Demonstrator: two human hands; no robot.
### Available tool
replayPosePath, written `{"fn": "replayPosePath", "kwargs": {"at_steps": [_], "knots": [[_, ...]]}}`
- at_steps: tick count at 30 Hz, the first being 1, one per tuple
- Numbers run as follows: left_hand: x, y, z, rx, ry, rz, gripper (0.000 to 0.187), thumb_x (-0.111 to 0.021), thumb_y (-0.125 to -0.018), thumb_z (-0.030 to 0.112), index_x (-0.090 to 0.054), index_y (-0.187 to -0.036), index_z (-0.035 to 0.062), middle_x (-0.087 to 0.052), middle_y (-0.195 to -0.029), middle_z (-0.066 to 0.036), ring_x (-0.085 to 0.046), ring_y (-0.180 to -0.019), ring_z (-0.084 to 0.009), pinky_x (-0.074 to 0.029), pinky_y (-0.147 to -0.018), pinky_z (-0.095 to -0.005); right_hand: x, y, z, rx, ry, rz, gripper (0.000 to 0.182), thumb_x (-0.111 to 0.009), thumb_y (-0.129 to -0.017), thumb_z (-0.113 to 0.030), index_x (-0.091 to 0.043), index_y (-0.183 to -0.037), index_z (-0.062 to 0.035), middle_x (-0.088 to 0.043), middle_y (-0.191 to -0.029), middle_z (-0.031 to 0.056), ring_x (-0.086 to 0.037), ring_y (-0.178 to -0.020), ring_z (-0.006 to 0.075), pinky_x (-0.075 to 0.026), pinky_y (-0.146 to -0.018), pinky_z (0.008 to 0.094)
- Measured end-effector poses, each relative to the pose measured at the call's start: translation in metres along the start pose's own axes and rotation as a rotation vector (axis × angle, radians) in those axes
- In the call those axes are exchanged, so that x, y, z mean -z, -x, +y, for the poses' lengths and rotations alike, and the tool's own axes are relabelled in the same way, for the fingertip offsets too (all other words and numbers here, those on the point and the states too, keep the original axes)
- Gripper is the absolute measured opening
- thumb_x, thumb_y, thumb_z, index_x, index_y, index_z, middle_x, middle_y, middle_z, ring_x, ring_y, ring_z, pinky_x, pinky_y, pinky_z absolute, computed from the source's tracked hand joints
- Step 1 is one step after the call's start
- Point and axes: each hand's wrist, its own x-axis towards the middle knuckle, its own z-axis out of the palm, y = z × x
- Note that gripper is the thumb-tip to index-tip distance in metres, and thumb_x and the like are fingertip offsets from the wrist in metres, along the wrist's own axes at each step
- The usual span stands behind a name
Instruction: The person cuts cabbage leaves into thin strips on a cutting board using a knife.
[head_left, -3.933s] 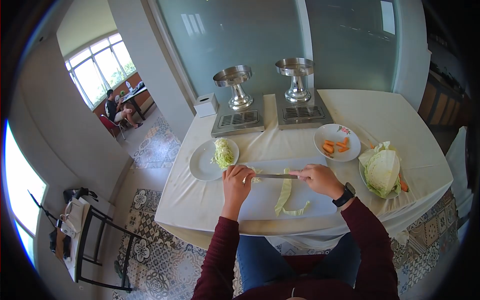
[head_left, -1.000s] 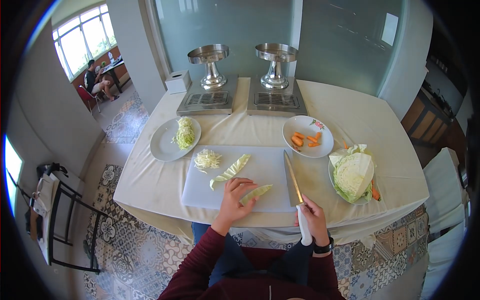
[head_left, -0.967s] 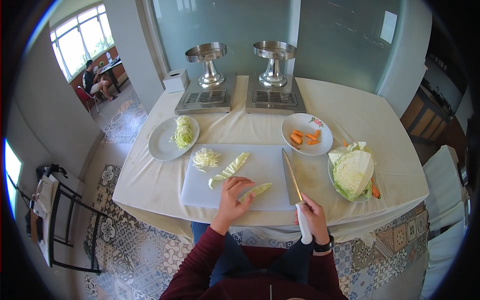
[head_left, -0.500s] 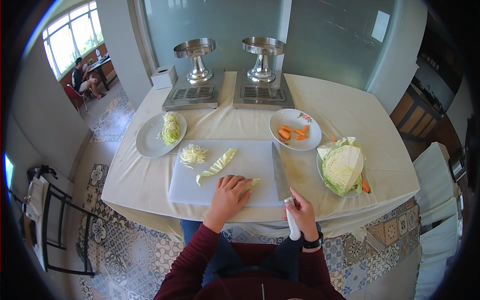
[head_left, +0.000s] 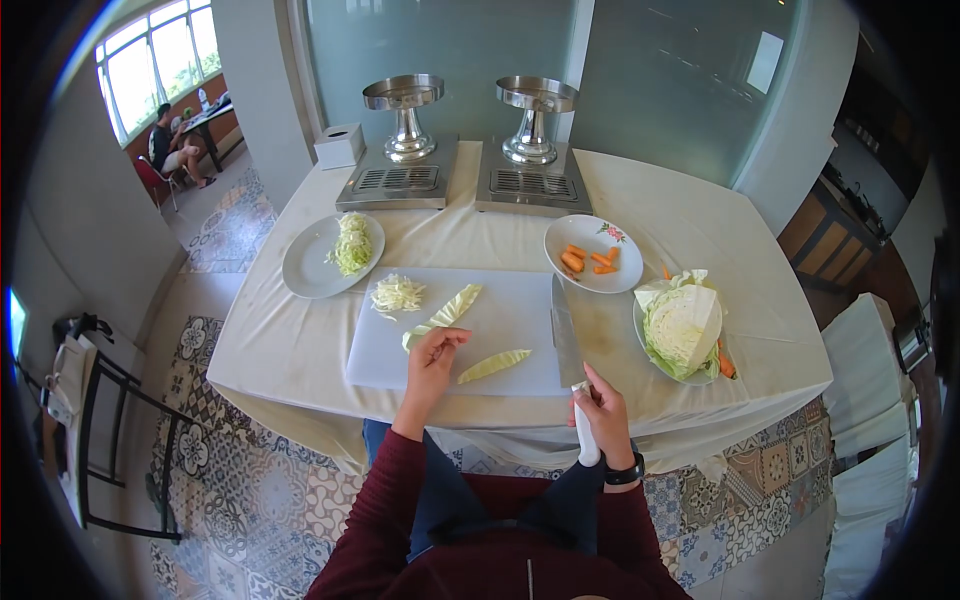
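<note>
At the desk (head_left: 290, 360), slicing seems paused: right hand (head_left: 604, 410) wraps the knife (head_left: 566, 340); left hand (head_left: 430, 365) curls, its grip unclear; cutting calls for steadying the near leaf (head_left: 494, 366).

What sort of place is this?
Probably a dining or catering room rather than a home kitchen: two steel stands on grated bases, a cloth-covered table, and what look like white-draped chairs at the right.

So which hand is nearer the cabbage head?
Right. The right hand, holding the knife, is to the near left of the cabbage head; the left hand is farther left, over the board.
</note>
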Motion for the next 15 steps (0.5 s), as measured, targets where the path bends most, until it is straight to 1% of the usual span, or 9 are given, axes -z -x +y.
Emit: {"fn": "replayPosePath", "kwargs": {"at_steps": [3, 6, 9, 12, 15], "knots": [[0.003, 0.004, 0.012, 0.016, -0.210, -0.116, 0.025, -0.064, -0.090, -0.003, -0.073, -0.112, 0.0044, -0.069, -0.096, -0.009, -0.064, -0.094, -0.0203, -0.051, -0.082, -0.0302, 0.003, -0.001, 0.002, 0.012, 0.025, -0.026, 0.059, -0.059, -0.100, -0.005, -0.038, -0.155, 0.0024, -0.063, -0.082, 0.0066, -0.060, -0.063, 0.0123, -0.055, -0.059, 0.0296], [-0.002, 0.012, 0.038, -0.171, -0.504, -0.175, 0.026, -0.071, -0.086, 0.006, -0.073, -0.112, 0.0076, -0.069, -0.102, -0.008, -0.063, -0.099, -0.0248, -0.050, -0.086, -0.0348, 0.002, -0.002, 0.005, 0.029, 0.049, -0.031, 0.059, -0.060, -0.100, -0.006, -0.039, -0.154, 0.0013, -0.063, -0.082, 0.0065, -0.060, -0.063, 0.0125, -0.055, -0.058, 0.0291], [-0.018, 0.022, 0.039, -0.311, -0.737, -0.173, 0.030, -0.077, -0.082, 0.015, -0.072, -0.112, 0.0108, -0.068, -0.108, -0.007, -0.061, -0.104, -0.0290, -0.048, -0.090, -0.0413, 0.000, -0.002, 0.006, 0.027, 0.019, -0.012, 0.057, -0.061, -0.100, -0.006, -0.042, -0.153, 0.0001, -0.063, -0.082, 0.0048, -0.060, -0.063, 0.0106, -0.053, -0.057, 0.0278], [-0.031, 0.024, 0.031, -0.353, -0.781, -0.173, 0.031, -0.078, -0.081, 0.019, -0.072, -0.110, 0.0122, -0.066, -0.109, -0.006, -0.060, -0.105, -0.0293, -0.045, -0.092, -0.0443, -0.003, 0.002, 0.002, 0.023, 0.046, 0.004, 0.057, -0.062, -0.099, -0.005, -0.044, -0.153, -0.0009, -0.064, -0.084, 0.0038, -0.060, -0.064, 0.0091, -0.053, -0.057, 0.0271], [-0.033, 0.023, 0.028, -0.313, -0.825, -0.137, 0.026, -0.078, -0.080, 0.018, -0.072, -0.105, 0.0122, -0.067, -0.105, -0.005, -0.060, -0.103, -0.0282, -0.045, -0.090, -0.0427, -0.004, 0.013, 0.002, 0.059, 0.051, -0.004, 0.058, -0.062, -0.097, -0.004, -0.045, -0.153, -0.0017, -0.064, -0.086, 0.0037, -0.060, -0.068, 0.0085, -0.053, -0.057, 0.0266]]}}
